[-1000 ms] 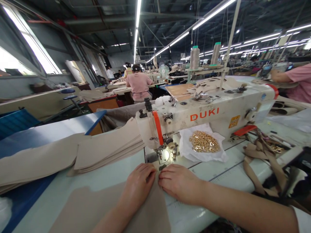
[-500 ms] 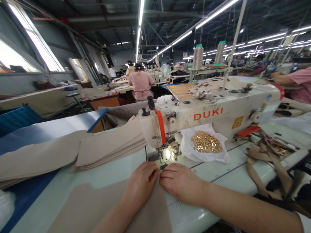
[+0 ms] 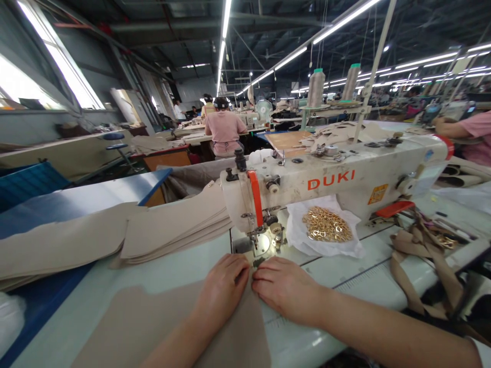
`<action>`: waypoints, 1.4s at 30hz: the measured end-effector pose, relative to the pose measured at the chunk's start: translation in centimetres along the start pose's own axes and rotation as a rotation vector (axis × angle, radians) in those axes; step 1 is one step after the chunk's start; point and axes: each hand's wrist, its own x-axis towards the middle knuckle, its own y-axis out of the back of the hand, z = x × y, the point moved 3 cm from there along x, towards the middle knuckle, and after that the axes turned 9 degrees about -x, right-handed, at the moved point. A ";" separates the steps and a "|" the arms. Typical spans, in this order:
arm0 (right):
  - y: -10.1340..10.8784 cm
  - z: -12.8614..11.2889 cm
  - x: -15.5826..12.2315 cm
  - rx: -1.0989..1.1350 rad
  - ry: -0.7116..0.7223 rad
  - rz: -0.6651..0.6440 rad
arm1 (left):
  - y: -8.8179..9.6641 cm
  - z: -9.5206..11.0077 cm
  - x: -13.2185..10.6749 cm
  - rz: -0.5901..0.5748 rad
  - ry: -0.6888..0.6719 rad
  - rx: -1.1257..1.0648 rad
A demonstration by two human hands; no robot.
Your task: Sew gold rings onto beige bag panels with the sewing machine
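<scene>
My left hand (image 3: 222, 289) lies on a beige fabric piece (image 3: 153, 327) on the table, its fingers curled and pressed on the fabric's far edge. My right hand (image 3: 286, 286) rests beside it, fingertips pinching the same edge just in front of the presser foot (image 3: 258, 255) of the white DUKI sewing machine (image 3: 326, 179). The two hands almost touch. A small dark part sits at the fabric's edge between the fingertips.
A stack of beige cut pieces (image 3: 115, 235) lies to the left. A white cloth with gold metal rings (image 3: 326, 225) sits under the machine arm. Beige straps (image 3: 418, 255) hang at the right. Other people sit at machines behind and at right.
Both hands stay pressed on the fabric at the needle; they have barely shifted. The view has moved slightly.
</scene>
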 end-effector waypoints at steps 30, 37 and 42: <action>-0.1 0.5 0.8 -0.032 0.033 -0.061 | 0.6 0.9 -1.1 -0.099 0.002 0.031; 0.1 1.2 1.0 -0.096 0.059 -0.065 | 0.2 0.9 -0.4 -0.095 0.038 0.009; 0.0 2.7 1.2 -0.102 0.042 -0.094 | -0.9 -0.2 0.7 -0.087 0.034 -0.006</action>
